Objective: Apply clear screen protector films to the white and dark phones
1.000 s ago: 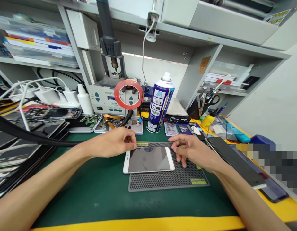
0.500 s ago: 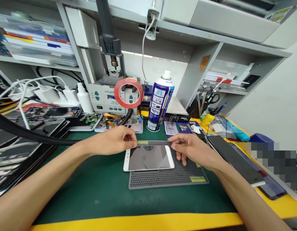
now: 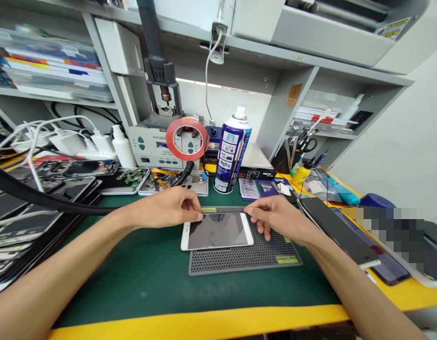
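A white smartphone (image 3: 218,230) with a dark glossy screen lies crosswise on a grey honeycomb mat (image 3: 239,262), its left end sticking out past the mat. The curled fingers of my left hand (image 3: 170,208) close on the phone's upper left corner, thumb on the front edge. At the upper right corner is my right hand (image 3: 275,217). Its thumb and index fingertips come together in a pinch just by the corner, and the other fingers curl beneath. Whether anything thin sits in that pinch is too small to make out.
Behind the mat stands a blue spray can (image 3: 232,151). To its left are a soldering station (image 3: 152,146) with a red tape roll (image 3: 171,137) and parts trays (image 3: 200,186). Stacked phones (image 3: 37,222) and a black hose (image 3: 62,203) lie left; more phones (image 3: 338,231) lie right.
My right hand has come a little closer to the phone's upper right corner, its thumb and index tips nearer each other. My left hand stays at its corner. The view has shifted slightly.
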Demonstrator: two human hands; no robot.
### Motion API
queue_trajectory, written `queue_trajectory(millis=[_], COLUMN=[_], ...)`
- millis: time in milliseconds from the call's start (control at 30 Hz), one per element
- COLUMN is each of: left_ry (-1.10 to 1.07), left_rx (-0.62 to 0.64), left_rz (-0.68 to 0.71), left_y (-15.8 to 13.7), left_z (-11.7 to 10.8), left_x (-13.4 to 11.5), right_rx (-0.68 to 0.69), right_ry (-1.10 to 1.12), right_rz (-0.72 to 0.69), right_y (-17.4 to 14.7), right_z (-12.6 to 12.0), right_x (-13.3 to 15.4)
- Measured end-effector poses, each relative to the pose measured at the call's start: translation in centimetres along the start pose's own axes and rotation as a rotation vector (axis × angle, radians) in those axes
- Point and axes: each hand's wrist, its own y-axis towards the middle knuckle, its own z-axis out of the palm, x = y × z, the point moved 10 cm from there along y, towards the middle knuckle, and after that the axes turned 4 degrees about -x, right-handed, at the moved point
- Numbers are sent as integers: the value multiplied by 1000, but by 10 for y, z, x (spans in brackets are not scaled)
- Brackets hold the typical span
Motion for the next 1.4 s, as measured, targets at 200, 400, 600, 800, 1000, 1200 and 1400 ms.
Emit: queue_trajectory(millis=[200,400,600,800,1000,1200,1400], left_ry=[-13,28,13,50,16,120,167], left_rx=[22,31,32,2,33,-51,-106], left_rz=[11,41,63,92,65,75,56], left_y=[-1,-5,-4,-3,-7,-5,-5], left_z=[0,-1,-1,-6,-3,-3,-1], left_x=[-1,-8,-5,-3,-8,-12,-18], right_rx=[-18,-52,-40,-50,-44,-39,-29], right_ry=[39,-18,-30,-37,0,-8,-26], right_rz=[-14,-30,-41,-27,-31,-35,-61], right_y=[2,2,1,3,2,1,1], right_z=[0,-1,1,0,0,0,1], right_x=[-3,-2,-2,-5,-3,1,3])
